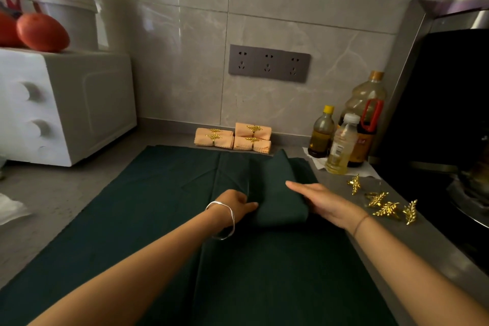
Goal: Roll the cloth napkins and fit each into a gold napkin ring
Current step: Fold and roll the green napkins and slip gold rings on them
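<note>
A dark green napkin [277, 193], folded into a long narrow strip, lies on a spread dark green cloth [148, 206]. My left hand [235, 206] has its fingers curled against the strip's left edge, thumb on top. My right hand [322, 201] lies flat with straight fingers along the strip's right side. Several loose gold leaf napkin rings [383, 204] lie on the grey counter to the right. Several peach rolled napkins [232, 137], each in a gold ring, are stacked against the back wall.
A white oven [66, 103] stands at the left with red fruit [42, 32] and a white bucket [68, 16] on top. Three oil bottles [346, 130] stand at the back right beside a dark stove [449, 127]. A socket strip [268, 63] is on the tiled wall.
</note>
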The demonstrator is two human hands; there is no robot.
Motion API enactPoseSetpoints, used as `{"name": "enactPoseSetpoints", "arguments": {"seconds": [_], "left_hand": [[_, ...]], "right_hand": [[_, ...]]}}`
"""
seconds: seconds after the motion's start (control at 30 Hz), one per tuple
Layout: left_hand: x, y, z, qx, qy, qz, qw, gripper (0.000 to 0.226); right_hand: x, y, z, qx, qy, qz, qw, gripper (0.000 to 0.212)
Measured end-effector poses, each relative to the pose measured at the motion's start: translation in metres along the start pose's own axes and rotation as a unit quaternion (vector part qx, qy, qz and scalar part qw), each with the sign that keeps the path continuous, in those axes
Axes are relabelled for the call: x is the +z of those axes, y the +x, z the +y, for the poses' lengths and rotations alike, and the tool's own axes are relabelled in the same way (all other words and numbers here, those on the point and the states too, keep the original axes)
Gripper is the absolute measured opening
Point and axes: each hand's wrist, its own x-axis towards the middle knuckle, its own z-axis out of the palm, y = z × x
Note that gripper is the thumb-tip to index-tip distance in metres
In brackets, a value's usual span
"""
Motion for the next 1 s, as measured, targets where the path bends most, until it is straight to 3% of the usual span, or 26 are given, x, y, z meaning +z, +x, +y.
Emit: {"name": "enactPoseSetpoints", "arguments": {"seconds": [0.17,0.3,0.73,0.87,1.0], "left_hand": [[-0.003,-0.002,0.0,0.004,-0.007,-0.011,1.0,0.027],[0.0,-0.008,0.001,0.029,0.032,-0.021,0.999,0.033],[0.005,-0.013,0.001,0.071,0.078,-0.016,0.994,0.034],[0.006,-0.014,0.002,0.053,0.036,-0.015,0.998,0.038],[0.005,-0.015,0.003,0.035,0.02,-0.026,0.999,0.027]], "right_hand": [[0.005,-0.04,0.02,-0.081,-0.138,-0.003,0.987,0.022],[0.006,-0.04,0.036,-0.087,-0.153,0.077,0.981,0.062],[0.013,-0.023,0.047,-0.095,-0.162,0.23,0.955,0.018],[0.019,-0.019,0.051,-0.075,-0.209,0.281,0.934,0.019],[0.019,-0.02,0.05,-0.062,-0.219,0.296,0.928,0.022]]}}
